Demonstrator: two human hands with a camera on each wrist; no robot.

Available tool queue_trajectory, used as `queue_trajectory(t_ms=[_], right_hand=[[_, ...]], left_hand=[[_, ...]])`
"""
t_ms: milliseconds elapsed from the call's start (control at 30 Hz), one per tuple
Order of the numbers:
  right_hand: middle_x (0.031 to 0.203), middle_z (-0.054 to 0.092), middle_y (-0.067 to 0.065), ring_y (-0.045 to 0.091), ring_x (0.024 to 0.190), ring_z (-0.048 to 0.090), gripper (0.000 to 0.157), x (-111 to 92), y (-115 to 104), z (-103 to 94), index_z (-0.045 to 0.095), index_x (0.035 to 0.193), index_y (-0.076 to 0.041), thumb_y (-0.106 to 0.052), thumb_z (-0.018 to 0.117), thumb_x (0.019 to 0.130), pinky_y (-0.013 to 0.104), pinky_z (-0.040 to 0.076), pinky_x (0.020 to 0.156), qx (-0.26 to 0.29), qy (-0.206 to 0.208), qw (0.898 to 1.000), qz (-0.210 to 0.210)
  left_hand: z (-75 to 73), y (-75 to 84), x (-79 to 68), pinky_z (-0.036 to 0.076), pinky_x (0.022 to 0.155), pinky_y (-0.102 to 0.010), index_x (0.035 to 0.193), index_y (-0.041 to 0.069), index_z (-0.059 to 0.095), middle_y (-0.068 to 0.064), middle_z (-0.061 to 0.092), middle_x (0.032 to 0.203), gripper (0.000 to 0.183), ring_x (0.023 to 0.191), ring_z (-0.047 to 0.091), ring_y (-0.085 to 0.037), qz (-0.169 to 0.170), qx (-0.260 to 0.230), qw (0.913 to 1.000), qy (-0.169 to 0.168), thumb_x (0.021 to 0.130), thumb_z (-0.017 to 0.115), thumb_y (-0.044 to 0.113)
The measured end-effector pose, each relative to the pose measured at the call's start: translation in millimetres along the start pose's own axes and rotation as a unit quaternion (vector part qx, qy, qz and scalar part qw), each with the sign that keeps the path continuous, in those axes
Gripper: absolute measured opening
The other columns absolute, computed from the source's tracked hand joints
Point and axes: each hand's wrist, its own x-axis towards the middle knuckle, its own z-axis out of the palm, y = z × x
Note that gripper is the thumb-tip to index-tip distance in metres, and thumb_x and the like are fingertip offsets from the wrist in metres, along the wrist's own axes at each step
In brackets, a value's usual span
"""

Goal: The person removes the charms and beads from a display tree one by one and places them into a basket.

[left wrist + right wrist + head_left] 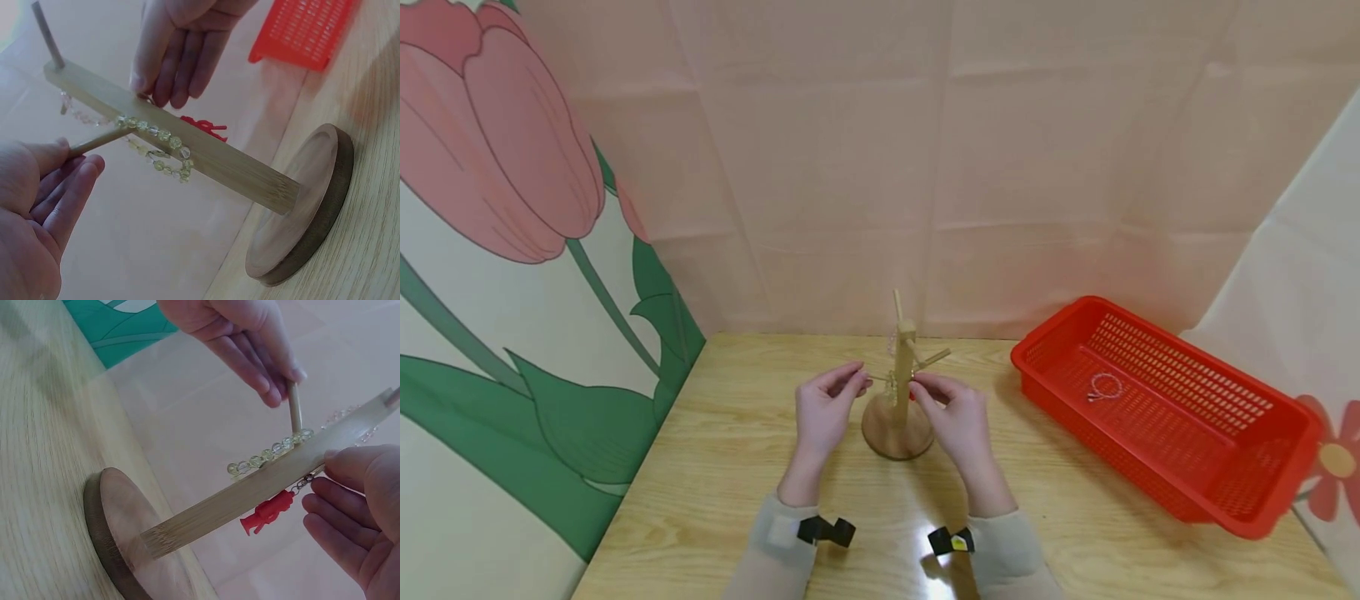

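A wooden display stand (903, 358) with a round base and several pegs stands upright between the hands. My left hand (822, 412) pinches the outer end of a side peg (100, 142). Around that peg hangs a bracelet of pale yellow-green and clear beads (164, 135), close against the post. On the other side of the post, my right hand (958, 417) holds the short metal chain of a red figure-shaped keychain (269, 512) between thumb and index finger. The thumb tip lies at the post's edge. Higher up hangs a pale pink bead bracelet (81, 115).
To the right, a red plastic basket (1112, 446) sits at an angle on the wooden table (700, 500). Inside it lies a light beaded bracelet (1107, 385) with a small dark end. A pinkish cloth backdrop (820, 167) rises behind the table.
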Motion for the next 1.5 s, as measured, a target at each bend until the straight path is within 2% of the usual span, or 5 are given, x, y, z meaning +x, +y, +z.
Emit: queue_trajectory(t_ms=[467, 767, 1100, 1500], right_hand=[[0.096, 0.081, 0.011, 0.027, 0.085, 0.080, 0.010, -0.2, 1.6, 3.0, 0.085, 0.099, -0.002, 0.000, 0.087, 0.089, 0.051, 0.068, 0.076, -0.012, 0.017, 0.999, -0.034], [0.095, 0.081, 0.011, 0.026, 0.085, 0.080, 0.011, -0.2, 4.2, 5.5, 0.085, 0.097, -0.003, -0.002, 0.089, 0.087, 0.045, 0.069, 0.075, -0.027, 0.028, 0.998, -0.052], [0.094, 0.081, 0.012, 0.027, 0.083, 0.080, 0.008, 0.1, 1.3, 7.1, 0.085, 0.095, -0.002, -0.001, 0.089, 0.088, 0.045, 0.069, 0.074, -0.032, 0.037, 0.997, -0.064], [0.092, 0.081, 0.011, 0.025, 0.082, 0.080, 0.008, -0.3, 4.2, 7.9, 0.085, 0.094, -0.002, -0.001, 0.089, 0.087, 0.042, 0.069, 0.073, -0.035, 0.047, 0.996, -0.065]], left_hand=[[-1.3, -0.6, 0.4, 0.069, 0.076, -0.034, 0.112, -0.006, 0.080, -0.021, 0.080, 0.096, 0.015, 0.084, 0.080, -0.020, -0.004, -0.004, 1.0000, -0.007, 0.097, 0.077, -0.002], [-0.6, -1.0, 0.3, 0.069, 0.075, -0.033, 0.112, -0.007, 0.080, -0.020, 0.080, 0.096, 0.016, 0.085, 0.080, -0.025, -0.003, -0.002, 1.0000, -0.002, 0.097, 0.078, -0.002], [-1.0, -1.2, 0.3, 0.069, 0.075, -0.034, 0.112, -0.006, 0.081, -0.024, 0.079, 0.096, 0.016, 0.084, 0.080, -0.024, -0.005, -0.005, 1.0000, -0.004, 0.097, 0.078, -0.001], [-0.5, -1.5, -0.2, 0.069, 0.075, -0.034, 0.112, -0.005, 0.081, -0.020, 0.080, 0.095, 0.016, 0.084, 0.080, -0.024, 0.002, -0.001, 1.0000, -0.004, 0.097, 0.078, 0.000]])
